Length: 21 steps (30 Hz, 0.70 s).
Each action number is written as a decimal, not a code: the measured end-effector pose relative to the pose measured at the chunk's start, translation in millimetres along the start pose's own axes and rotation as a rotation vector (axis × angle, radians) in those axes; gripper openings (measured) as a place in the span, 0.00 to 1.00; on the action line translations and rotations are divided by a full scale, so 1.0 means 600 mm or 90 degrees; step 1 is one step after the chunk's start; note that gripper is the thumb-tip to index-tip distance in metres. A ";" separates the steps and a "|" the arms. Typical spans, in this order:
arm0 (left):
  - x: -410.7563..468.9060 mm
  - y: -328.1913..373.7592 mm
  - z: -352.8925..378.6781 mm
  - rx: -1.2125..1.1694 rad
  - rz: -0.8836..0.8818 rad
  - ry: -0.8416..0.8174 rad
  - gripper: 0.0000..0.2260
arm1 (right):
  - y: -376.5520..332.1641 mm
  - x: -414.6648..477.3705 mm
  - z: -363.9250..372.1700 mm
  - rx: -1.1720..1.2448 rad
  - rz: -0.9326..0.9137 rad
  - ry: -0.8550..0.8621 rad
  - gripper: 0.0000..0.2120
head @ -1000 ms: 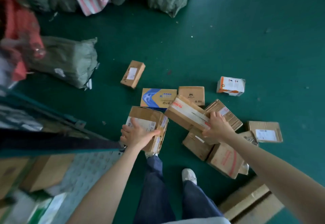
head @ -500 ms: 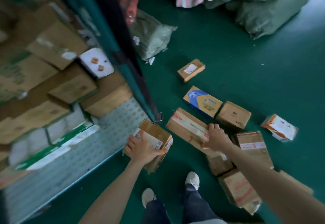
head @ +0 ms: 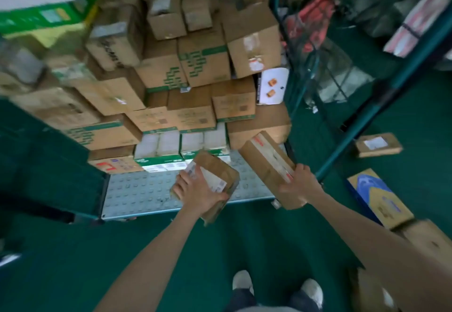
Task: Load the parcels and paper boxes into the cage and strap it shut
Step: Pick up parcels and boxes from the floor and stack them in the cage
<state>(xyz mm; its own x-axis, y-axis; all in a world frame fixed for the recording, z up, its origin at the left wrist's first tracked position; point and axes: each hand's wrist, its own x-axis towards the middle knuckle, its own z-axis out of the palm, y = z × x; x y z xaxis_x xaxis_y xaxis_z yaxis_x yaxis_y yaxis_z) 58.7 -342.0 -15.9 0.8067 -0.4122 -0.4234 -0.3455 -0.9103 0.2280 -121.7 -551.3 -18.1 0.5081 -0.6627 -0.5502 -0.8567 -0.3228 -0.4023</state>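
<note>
My left hand (head: 195, 193) grips a small brown box with a white label (head: 216, 177), held over the front edge of the cage's studded metal floor (head: 137, 193). A longer brown box with red-and-white tape (head: 267, 162) is held in my right hand (head: 299, 185) by its near end, tilted up toward the cage's right front corner. Inside the green cage, cardboard boxes (head: 171, 74) are stacked high against the back. The cage's right frame bar (head: 367, 113) slants just right of my right hand.
More parcels lie on the green floor at the right: a labelled brown box (head: 378, 144), a blue-and-yellow box (head: 380, 199) and plain brown boxes (head: 428, 240). Behind the wire mesh at the top right are sacks and red bags (head: 315, 15). My shoes (head: 276, 287) stand below.
I have turned from the floor pile to face the cage. Both hands have lifted their boxes off the floor and carried them to the cage's front opening.
</note>
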 end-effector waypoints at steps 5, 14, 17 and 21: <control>0.066 -0.051 -0.111 -0.015 -0.029 0.076 0.60 | -0.158 0.053 -0.021 0.051 -0.083 0.032 0.36; 0.192 -0.005 -0.328 -0.042 0.017 0.221 0.57 | -0.397 0.181 -0.156 0.181 -0.237 0.106 0.33; 0.240 0.029 -0.414 -0.033 0.016 0.272 0.57 | -0.475 0.232 -0.212 0.231 -0.275 0.109 0.31; 0.297 0.054 -0.520 -0.032 0.008 0.312 0.57 | -0.566 0.281 -0.279 0.312 -0.281 0.071 0.29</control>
<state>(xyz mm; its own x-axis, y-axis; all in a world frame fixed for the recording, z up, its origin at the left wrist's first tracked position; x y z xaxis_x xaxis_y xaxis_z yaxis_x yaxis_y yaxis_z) 340.7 -432.9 189.5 0.9373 -0.3464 0.0393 -0.3433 -0.8971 0.2781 239.8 -666.5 148.5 0.7672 -0.6131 -0.1884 -0.4172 -0.2538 -0.8727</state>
